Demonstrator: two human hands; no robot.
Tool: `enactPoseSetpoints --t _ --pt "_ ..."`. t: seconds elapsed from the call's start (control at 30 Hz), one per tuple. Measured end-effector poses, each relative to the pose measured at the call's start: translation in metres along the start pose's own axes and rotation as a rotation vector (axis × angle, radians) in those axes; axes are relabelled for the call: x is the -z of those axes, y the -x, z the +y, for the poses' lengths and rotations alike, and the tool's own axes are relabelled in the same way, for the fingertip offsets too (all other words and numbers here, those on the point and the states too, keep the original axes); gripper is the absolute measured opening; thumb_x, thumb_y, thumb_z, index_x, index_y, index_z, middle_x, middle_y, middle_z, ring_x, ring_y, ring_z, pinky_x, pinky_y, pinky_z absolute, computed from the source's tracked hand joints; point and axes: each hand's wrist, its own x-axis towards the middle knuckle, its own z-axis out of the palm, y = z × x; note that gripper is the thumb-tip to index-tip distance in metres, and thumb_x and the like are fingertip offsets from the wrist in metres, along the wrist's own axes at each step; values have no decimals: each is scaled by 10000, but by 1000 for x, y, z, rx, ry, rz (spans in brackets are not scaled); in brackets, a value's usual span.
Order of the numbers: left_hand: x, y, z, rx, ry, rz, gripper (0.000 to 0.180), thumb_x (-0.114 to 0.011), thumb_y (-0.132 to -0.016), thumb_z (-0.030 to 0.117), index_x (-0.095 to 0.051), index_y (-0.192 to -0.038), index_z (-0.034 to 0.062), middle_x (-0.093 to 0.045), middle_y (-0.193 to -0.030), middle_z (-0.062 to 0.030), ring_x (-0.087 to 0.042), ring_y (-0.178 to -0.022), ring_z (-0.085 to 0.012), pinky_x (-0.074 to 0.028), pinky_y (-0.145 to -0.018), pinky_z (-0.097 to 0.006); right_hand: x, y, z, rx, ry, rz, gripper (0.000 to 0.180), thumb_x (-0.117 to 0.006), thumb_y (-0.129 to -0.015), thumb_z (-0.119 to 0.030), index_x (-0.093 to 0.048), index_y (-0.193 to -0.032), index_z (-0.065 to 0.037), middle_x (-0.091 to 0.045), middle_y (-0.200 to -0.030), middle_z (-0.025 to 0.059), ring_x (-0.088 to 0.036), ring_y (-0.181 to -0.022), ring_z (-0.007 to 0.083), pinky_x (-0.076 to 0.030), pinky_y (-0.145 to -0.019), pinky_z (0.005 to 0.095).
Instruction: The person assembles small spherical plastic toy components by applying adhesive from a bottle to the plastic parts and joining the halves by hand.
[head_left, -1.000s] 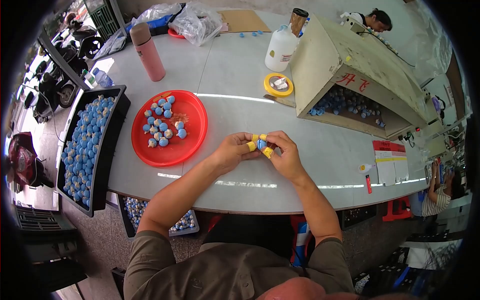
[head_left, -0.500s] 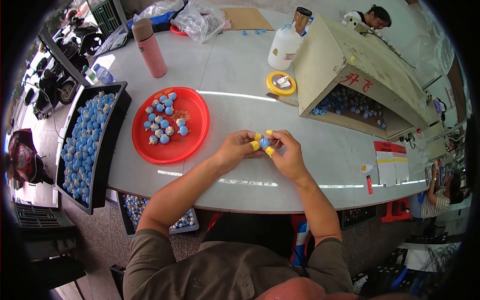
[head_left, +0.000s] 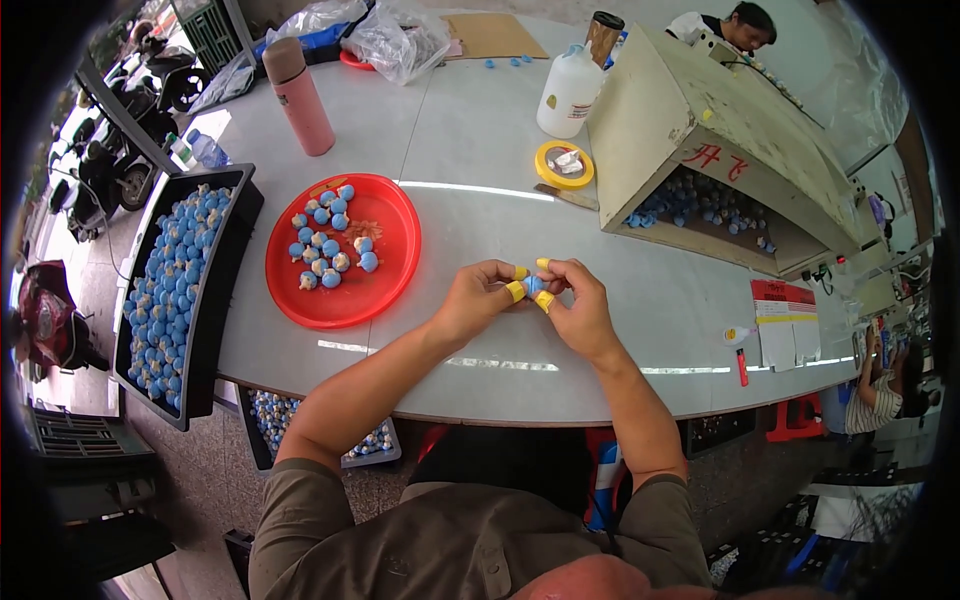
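A small blue ball-shaped piece (head_left: 534, 286) is held up over the grey table between both my hands. My left hand (head_left: 480, 297) pinches it from the left, thumb and forefinger closed. My right hand (head_left: 580, 305) grips its other side between fingertips. Yellow tape wraps the tips of the thumbs and forefingers. To the left, a round red plate (head_left: 393, 292) bears several blue-and-beige ball pieces (head_left: 320, 243), apart from my hands. Fingers partly hide the held piece, so its details cannot be made out.
A black crate (head_left: 207, 345) full of similar pieces stands left. A pink bottle (head_left: 303, 105), white plastic bottle (head_left: 567, 97), yellow tape roll (head_left: 550, 178) and flat blade (head_left: 568, 197) lie farther back. An open beige box (head_left: 650, 130) holds more pieces. Another person (head_left: 745, 30) is beyond it.
Both hands stay nearly in place around the blue piece, with slight finger movement. The person beyond the box has shifted a little to the left.
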Motion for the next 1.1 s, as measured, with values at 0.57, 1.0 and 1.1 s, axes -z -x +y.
enactPoseSetpoints --t 0.57,1.0,1.1 --pt "1 0 2 -5 -29 -16 267 -584 -959 86 -547 -1140 -106 -619 -1109 -126 -649 -984 -183 -567 -865 -293 2 0 0 45 42 -18 368 -708 -749 85 -612 -1099 19 -635 -945 84 -615 -820 162 -508 -753 269" --pt "-8 7 23 276 87 -15 354 -565 -979 190 -470 -1215 -57 -610 -1126 -163 -660 -988 -239 -547 -868 -318 -13 5 22 -267 -354 -30 147 -700 -883 -96 -614 -933 11 -626 -783 8 -511 -670 49 -449 -616 212" --pt "-4 7 14 326 171 -39 304 -552 -986 204 -493 -1160 -38 -614 -1106 -152 -654 -1001 -238 -528 -884 -323 -16 7 22 -300 -237 -30 177 -720 -872 -128 -611 -917 4 -621 -777 6 -504 -670 46 -448 -606 219"
